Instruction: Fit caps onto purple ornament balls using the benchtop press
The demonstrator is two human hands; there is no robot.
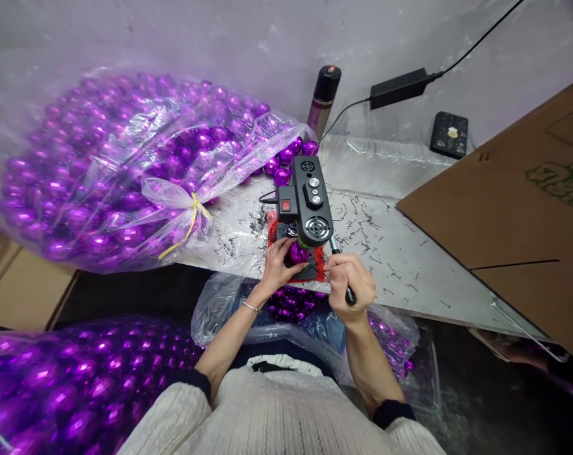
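A shiny purple ball (299, 253) sits under the near end of a black bench machine (309, 202) with round vents, small buttons and a red switch. Thumb and fingers of my left hand (279, 265) are closed around the ball from the left. My right hand (350, 284) is wrapped round the black-gripped lever (350, 296) at the machine's right side. The machine stands over a red and black mat (319, 262). More purple balls (281, 175) lie behind it, and others rest in an open plastic bag (293, 304) below the table edge.
A big tied clear bag of purple balls (125, 170) fills the left of the table (362, 253). Thin dark bits litter the tabletop. Behind stand a spray can (324, 98), a power adapter (398, 88) and a dark case (449, 134). A cardboard box (513, 208) juts in at right.
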